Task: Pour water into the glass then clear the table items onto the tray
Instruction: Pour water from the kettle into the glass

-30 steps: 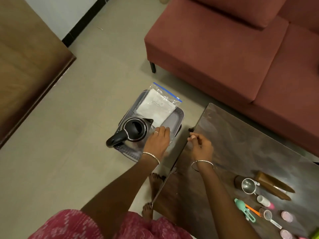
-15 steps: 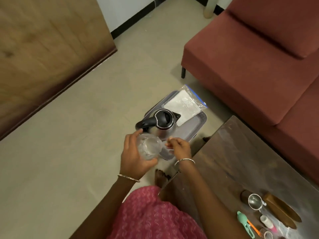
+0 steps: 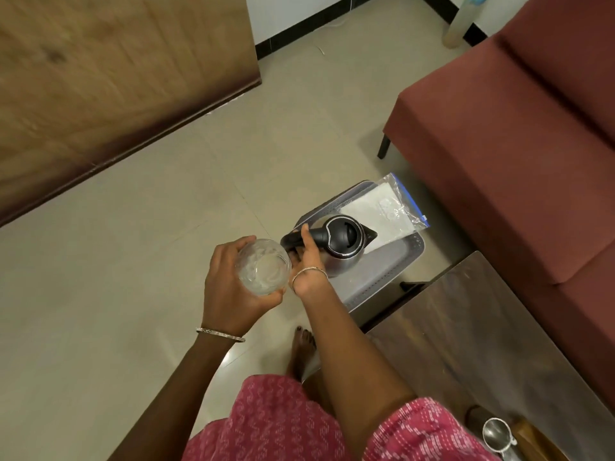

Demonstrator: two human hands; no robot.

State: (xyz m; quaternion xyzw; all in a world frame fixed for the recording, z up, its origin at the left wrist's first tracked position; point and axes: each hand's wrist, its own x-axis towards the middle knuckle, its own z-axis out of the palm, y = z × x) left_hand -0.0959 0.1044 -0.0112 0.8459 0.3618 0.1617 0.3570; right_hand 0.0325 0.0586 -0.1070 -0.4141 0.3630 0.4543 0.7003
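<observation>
Head view: I see my left hand wrapped around the clear glass, holding it upright and mouth-up above the floor, seemingly empty. My right hand reaches forward, fingers curling onto the black handle of the kettle, which stands on the grey tray on the floor beside the desk. The kettle lies just beyond the glass and to its right, handle pointing toward me and spout away toward the plastic bag. I judge the pour needs the spout swung round to the glass. A steel cup waits on the desk.
</observation>
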